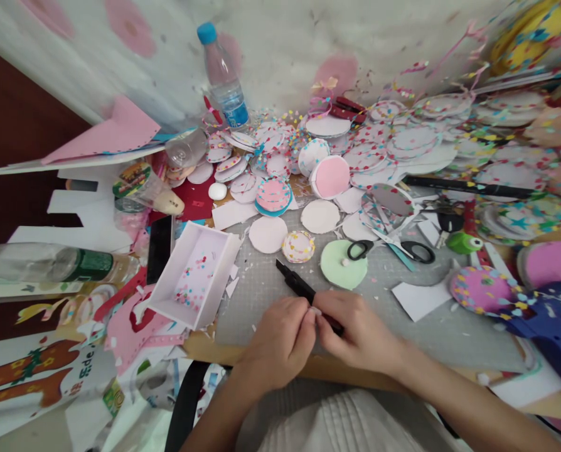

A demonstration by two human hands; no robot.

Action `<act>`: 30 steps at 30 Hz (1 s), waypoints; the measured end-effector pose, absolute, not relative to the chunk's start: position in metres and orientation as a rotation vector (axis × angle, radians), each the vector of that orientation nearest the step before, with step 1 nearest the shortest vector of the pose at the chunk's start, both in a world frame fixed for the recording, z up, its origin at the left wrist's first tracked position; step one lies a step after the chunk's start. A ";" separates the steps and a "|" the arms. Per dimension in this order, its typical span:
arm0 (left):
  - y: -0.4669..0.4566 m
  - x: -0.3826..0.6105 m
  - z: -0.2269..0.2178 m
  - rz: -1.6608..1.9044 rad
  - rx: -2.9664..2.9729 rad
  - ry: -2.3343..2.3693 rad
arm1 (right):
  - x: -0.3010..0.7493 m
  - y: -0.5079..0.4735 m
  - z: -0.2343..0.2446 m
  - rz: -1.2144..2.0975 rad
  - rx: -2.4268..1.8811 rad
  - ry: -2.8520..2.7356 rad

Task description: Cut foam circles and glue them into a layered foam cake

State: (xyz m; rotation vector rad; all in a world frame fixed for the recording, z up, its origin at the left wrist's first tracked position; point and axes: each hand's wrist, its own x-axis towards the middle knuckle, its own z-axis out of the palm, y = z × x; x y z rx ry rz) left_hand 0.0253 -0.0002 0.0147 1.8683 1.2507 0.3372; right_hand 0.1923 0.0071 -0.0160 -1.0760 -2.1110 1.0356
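My right hand [358, 333] is closed around a black craft knife [297, 284] whose tip points up and to the left over the grey cutting mat [403, 326]. My left hand [280, 342] is pinched shut beside it, fingertips meeting the right hand's at a tiny white piece [314, 311] that is too small to name. Both hands hover at the near edge of the table. Just beyond them lie a pale green foam disc [341, 267], a dotted disc [298, 246] and a plain white disc [268, 234].
Black-handled scissors [393, 246] lie right of the green disc. A white box [196, 273] with confetti sits to the left. A blue glue gun [548, 326] lies at the right. Water bottles [223, 78] and heaps of decorated paper circles crowd the back.
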 end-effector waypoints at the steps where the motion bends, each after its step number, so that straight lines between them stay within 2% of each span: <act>1: -0.001 0.026 0.013 0.334 1.868 1.255 | 0.192 0.007 -0.016 1.051 -1.086 -2.100; 9: -0.006 0.028 0.012 0.413 1.674 1.256 | 0.188 0.005 -0.017 1.137 -1.071 -1.994; 22: -0.010 0.025 0.009 0.561 0.920 1.157 | 0.190 0.006 -0.013 1.341 -0.968 -1.829; 30: -0.001 0.031 0.017 0.555 0.876 1.062 | 0.193 0.008 -0.014 1.369 -0.915 -1.787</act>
